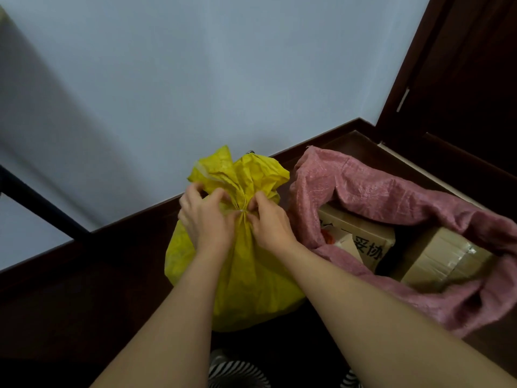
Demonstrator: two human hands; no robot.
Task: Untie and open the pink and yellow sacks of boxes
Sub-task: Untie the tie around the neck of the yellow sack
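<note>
The pink sack lies on the dark floor to the right, already open. Its mouth is wide and turned up toward the person, and its rim is folded back in soft wrinkles. Inside it two cardboard boxes lie side by side; one has dark printed characters, the other has clear tape on it.

The yellow sack stands just beside the pink one, on its left, near the pale wall. It stands upright, long axis vertical, with the neck at the top. The body is round and full, the cloth is creased, and above the neck the loose top spreads out like a crumpled fan. It is tied with a thin tie.

Both hands are at this neck. The left hand has its fingers curled and pinches the gathered cloth at the tie. The right hand pinches from the other side with bent fingertips, right at the tie.
</note>
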